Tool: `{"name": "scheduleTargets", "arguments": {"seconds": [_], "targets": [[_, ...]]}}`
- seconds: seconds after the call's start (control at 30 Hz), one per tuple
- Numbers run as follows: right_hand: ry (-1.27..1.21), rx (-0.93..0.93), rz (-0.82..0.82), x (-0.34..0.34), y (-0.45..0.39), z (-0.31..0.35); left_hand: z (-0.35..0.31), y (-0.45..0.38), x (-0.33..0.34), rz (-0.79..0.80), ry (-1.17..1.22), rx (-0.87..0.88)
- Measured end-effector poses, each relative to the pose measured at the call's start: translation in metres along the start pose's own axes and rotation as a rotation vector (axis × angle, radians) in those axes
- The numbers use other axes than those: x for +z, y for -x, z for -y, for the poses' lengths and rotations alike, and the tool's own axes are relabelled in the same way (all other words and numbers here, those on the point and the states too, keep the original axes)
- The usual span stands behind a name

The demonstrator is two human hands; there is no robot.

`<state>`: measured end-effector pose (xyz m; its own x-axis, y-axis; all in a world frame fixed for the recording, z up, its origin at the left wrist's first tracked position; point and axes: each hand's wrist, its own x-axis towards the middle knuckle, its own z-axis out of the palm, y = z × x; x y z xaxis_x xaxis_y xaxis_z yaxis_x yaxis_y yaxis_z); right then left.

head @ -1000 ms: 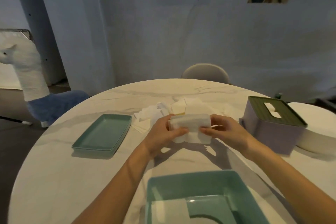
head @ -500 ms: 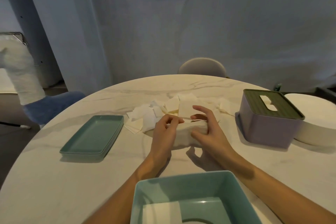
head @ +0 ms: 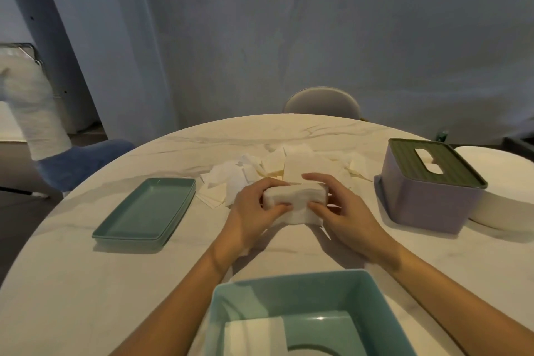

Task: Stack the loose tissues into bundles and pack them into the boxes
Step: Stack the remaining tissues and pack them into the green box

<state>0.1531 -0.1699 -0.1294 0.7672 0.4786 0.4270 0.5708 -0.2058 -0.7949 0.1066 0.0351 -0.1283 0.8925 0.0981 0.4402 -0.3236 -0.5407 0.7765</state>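
The left hand [head: 254, 205] and right hand [head: 344, 208] each curl fingers and thumb round an end of a white tissue bundle [head: 294, 201], held between them just above the marble table [head: 86, 283]. Loose tissues [head: 245, 175] lie just beyond the hands. An open teal box [head: 303, 292] holding a tissue sits nearer the person, its teal lid [head: 147, 208] left of the left hand, and a closed lilac tissue box [head: 430, 185] with green lid right of the right hand; no writing is readable.

Dim, bluish indoor light; soft shadows fall toward the viewer on the round white marble counter [head: 289, 133]. Wide-angle bending and blur at the edges.
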Motion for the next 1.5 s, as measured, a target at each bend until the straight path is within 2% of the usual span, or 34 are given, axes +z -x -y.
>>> {"name": "scheduleTargets", "arguments": {"seconds": [0.1, 0.3, 0.53, 0.6, 0.67, 0.77, 0.87, 0.93, 1.03, 1.2, 1.27, 1.37, 1.5], "targets": [[-0.032, -0.024, 0.002, -0.008, -0.005, 0.002, -0.007, -0.004, -0.008, -0.02, 0.041, -0.008], [0.061, 0.116, 0.144, -0.024, -0.004, -0.008, 0.0, 0.003, -0.02, 0.145, 0.12, -0.068], [0.03, 0.07, 0.026, -0.027, -0.005, -0.006, -0.007, 0.001, -0.028, 0.094, 0.21, -0.047], [0.014, 0.106, 0.058, -0.028, -0.003, -0.002, -0.007, 0.002, -0.03, 0.128, 0.219, -0.058], [0.082, 0.152, 0.1, -0.026, 0.0, -0.002, -0.006, 0.004, -0.028, 0.163, 0.163, -0.081], [0.111, 0.152, 0.097, -0.024, 0.005, 0.003, -0.012, 0.002, -0.026, 0.12, 0.035, -0.11], [-0.173, 0.208, 0.047, -0.027, 0.005, 0.027, -0.035, -0.004, -0.033, 0.097, 0.061, -0.133], [-0.387, 0.271, 0.026, -0.029, 0.007, 0.054, -0.058, 0.0, -0.043, 0.14, 0.125, -0.195], [-0.554, 0.326, 0.035, -0.027, 0.008, 0.09, -0.086, 0.015, -0.056, 0.186, 0.132, -0.208], [-0.595, 0.472, 0.16, -0.02, 0.032, 0.146, -0.124, 0.06, -0.079, 0.138, 0.433, -0.333], [-0.568, 0.514, 0.221, -0.015, 0.048, 0.162, -0.132, 0.08, -0.084, 0.147, 0.473, -0.384], [-0.503, 0.553, 0.29, -0.009, 0.071, 0.177, -0.139, 0.109, -0.088, 0.152, 0.428, -0.433], [-0.386, 0.579, 0.41, -0.006, 0.09, 0.186, -0.14, 0.135, -0.092, 0.13, 0.216, -0.409]]}}
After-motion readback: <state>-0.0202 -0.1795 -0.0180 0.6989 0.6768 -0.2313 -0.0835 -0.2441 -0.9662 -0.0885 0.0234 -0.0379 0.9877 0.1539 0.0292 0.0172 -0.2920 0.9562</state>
